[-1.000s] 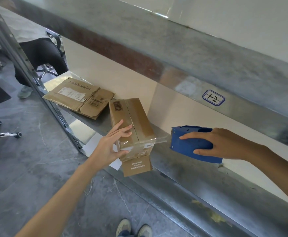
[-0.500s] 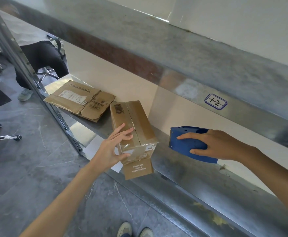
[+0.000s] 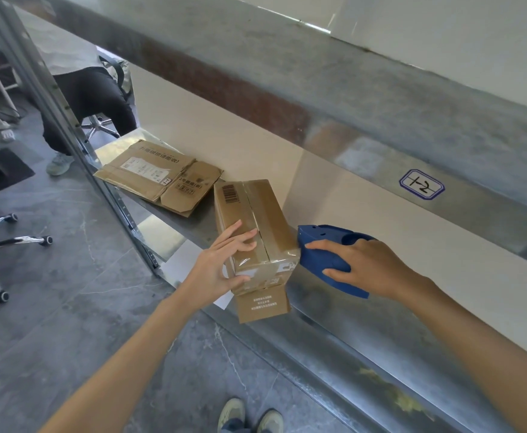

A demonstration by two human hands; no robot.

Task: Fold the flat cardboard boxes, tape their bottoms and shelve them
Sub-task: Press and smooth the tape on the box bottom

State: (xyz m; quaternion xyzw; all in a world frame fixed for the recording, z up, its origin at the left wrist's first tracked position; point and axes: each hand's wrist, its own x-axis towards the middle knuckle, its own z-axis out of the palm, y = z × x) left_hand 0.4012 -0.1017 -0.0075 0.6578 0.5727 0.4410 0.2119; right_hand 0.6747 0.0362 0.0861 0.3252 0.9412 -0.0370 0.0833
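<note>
Since a second ago the tape dispenser (image 3: 321, 254) has closed the gap and now touches the near right corner of the folded box (image 3: 256, 214). The loose tape strip that earlier stretched between them now lies wrapped over the box's near end.

1. Task item: the folded box lies on the metal shelf (image 3: 318, 307), its near end overhanging the shelf's front edge. A tape seam runs along its upper face, judged to be the bottom turned up for taping. One flap (image 3: 262, 304) hangs unsealed below the near end.
2. Left hand (image 3: 221, 264): the fingers lie straight on the box's top left and the thumb is against its near end face. The hand appears to brace the box against the dispenser's push.
3. Right hand (image 3: 371, 270): the fingers are curled around the dispenser's blue body, to the right of the box. The tape appears to be at the point of pressing down or cutting.
4. Flat cardboard (image 3: 159, 179): it lies unfolded behind and to the left of the box, presumably awaiting folding.
5. Markings: a barcode (image 3: 230, 194) sits at the box's far left corner. A blue-bordered sticker (image 3: 421, 184) on the beam up and to the right of the box reads as a handwritten "1-2". Chinese print on the flat cardboard and inverted print on the flap are too small to read.
</note>
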